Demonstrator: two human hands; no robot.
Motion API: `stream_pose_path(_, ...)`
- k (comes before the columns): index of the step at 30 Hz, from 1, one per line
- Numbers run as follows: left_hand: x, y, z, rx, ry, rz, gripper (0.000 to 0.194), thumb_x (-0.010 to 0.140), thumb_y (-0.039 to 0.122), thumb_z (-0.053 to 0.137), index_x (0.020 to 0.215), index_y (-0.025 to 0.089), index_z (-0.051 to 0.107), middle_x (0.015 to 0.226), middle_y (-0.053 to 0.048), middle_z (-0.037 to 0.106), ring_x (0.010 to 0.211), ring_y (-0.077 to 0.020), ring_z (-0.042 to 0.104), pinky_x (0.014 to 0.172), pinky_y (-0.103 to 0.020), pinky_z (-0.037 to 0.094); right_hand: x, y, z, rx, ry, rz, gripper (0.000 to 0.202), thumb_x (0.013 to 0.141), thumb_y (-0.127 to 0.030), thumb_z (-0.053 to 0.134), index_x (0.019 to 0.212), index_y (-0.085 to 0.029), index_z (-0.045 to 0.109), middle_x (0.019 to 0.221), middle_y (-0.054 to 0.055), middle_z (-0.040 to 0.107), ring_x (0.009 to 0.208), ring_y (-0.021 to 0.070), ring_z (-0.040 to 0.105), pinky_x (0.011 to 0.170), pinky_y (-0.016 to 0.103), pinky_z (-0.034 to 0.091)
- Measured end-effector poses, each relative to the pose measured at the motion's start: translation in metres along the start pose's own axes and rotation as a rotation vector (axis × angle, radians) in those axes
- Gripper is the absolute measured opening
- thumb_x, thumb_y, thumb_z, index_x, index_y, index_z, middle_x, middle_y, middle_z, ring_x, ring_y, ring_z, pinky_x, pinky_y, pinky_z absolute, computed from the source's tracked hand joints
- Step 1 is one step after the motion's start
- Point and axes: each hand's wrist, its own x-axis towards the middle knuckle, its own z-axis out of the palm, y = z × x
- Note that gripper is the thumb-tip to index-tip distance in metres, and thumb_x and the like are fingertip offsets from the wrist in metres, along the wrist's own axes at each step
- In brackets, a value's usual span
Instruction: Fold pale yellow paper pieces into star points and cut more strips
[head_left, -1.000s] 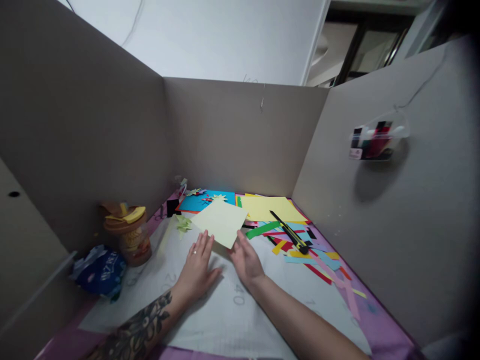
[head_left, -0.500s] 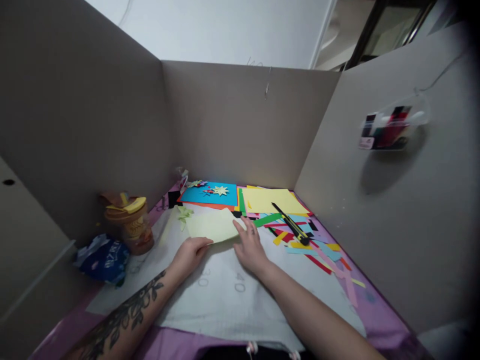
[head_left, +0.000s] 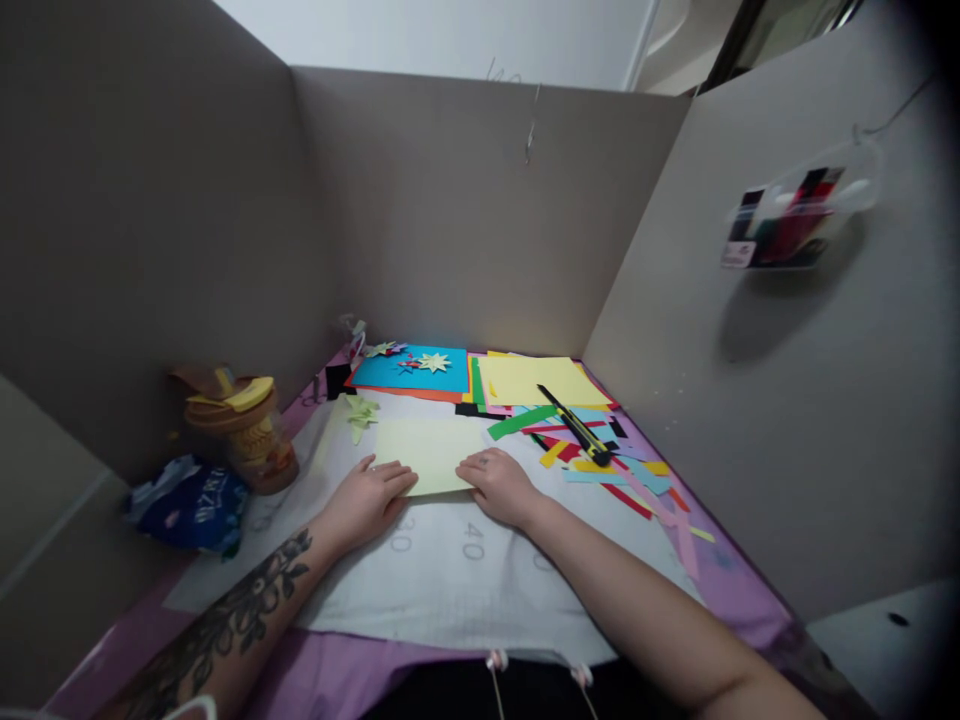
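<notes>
A pale yellow-green sheet of paper [head_left: 431, 450] lies flat on a white sheet [head_left: 427, 600] printed with numbers. My left hand [head_left: 371, 498] rests palm down on its near left corner, fingers stretched out. On the near right corner lies my right hand [head_left: 499, 485], its fingers extended and close together over the paper. Just beyond the paper's left edge are light green paper cutouts [head_left: 361, 415]. To the right, a black and yellow utility knife [head_left: 577, 428] lies on scattered coloured paper strips [head_left: 630, 500].
At the back are a blue sheet [head_left: 375, 373] bearing a pale paper star [head_left: 433, 363] and a stack of yellow paper [head_left: 525, 378]. A brown-lidded cup [head_left: 259, 445] and blue packet [head_left: 191, 505] stand left. Grey panels surround the table; a clear pouch [head_left: 795, 220] hangs right.
The paper, earlier lifted along its near edge between my hands, now lies flat. Both hands have come down onto its near corners. The view has tilted down slightly.
</notes>
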Motion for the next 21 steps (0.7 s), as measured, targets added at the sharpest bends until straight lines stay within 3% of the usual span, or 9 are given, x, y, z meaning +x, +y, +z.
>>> stream_pose_path(3, 0.001, -0.003, 0.003, -0.028, -0.002, -0.027, 0.044, 0.081, 0.018, 0.047, 0.125, 0.022, 0.054, 0.13, -0.008, 0.056, 0.12, -0.0224, 0.05, 0.1, -0.038, 0.039, -0.001, 0.004, 0.004, 0.079, 0.005, 0.041, 0.048, 0.067, -0.005, 0.05, 0.111, -0.019, 0.065, 0.113, 0.006, 0.066, 0.109, 0.0219, 0.058, 0.095, 0.037, 0.043)
stream_pose_path(7, -0.001, -0.023, 0.001, -0.12, -0.048, -0.066, 0.045, 0.079, 0.014, 0.043, 0.121, 0.022, 0.059, 0.127, -0.005, 0.058, 0.117, -0.0198, 0.053, 0.1, -0.032, 0.04, -0.006, 0.021, 0.009, 0.207, 0.013, 0.122, 0.049, 0.065, -0.002, 0.048, 0.107, -0.02, 0.067, 0.113, 0.004, 0.066, 0.112, 0.02, 0.056, 0.097, 0.034, 0.043)
stream_pose_path(10, -0.003, -0.038, -0.004, -0.214, -0.037, -0.15, 0.035, 0.084, 0.023, 0.042, 0.109, 0.022, 0.066, 0.113, -0.004, 0.067, 0.104, -0.0206, 0.061, 0.091, -0.03, 0.044, -0.006, 0.027, 0.008, 0.318, 0.074, 0.22, 0.037, 0.071, -0.007, 0.05, 0.097, -0.022, 0.07, 0.104, 0.004, 0.07, 0.104, 0.0196, 0.06, 0.091, 0.033, 0.045)
stream_pose_path(13, -0.001, -0.047, -0.006, -0.313, 0.014, -0.251, 0.03, 0.084, 0.034, 0.042, 0.089, 0.019, 0.068, 0.089, -0.003, 0.072, 0.081, -0.0191, 0.064, 0.071, -0.026, 0.046, -0.002, 0.028, 0.004, 0.378, 0.123, 0.345, 0.021, 0.077, -0.015, 0.051, 0.081, -0.021, 0.07, 0.085, 0.003, 0.07, 0.084, 0.0178, 0.061, 0.077, 0.029, 0.046)
stream_pose_path(17, 0.009, -0.048, 0.0, -0.357, 0.109, -0.412, 0.029, 0.078, 0.039, 0.045, 0.061, 0.018, 0.053, 0.058, 0.001, 0.057, 0.058, -0.0148, 0.052, 0.052, -0.023, 0.034, 0.009, 0.028, 0.003, 0.26, 0.143, 0.502, 0.02, 0.08, -0.024, 0.053, 0.062, -0.017, 0.061, 0.073, 0.003, 0.06, 0.073, 0.0162, 0.054, 0.066, 0.026, 0.039)
stream_pose_path(21, 0.016, -0.046, 0.005, -0.324, 0.208, -0.505, 0.027, 0.073, 0.04, 0.048, 0.056, 0.019, 0.042, 0.053, 0.004, 0.044, 0.055, -0.0127, 0.043, 0.051, -0.023, 0.027, 0.018, 0.031, 0.011, 0.101, 0.144, 0.57, 0.024, 0.08, -0.026, 0.053, 0.058, -0.017, 0.053, 0.074, 0.003, 0.053, 0.073, 0.0151, 0.047, 0.066, 0.025, 0.034)
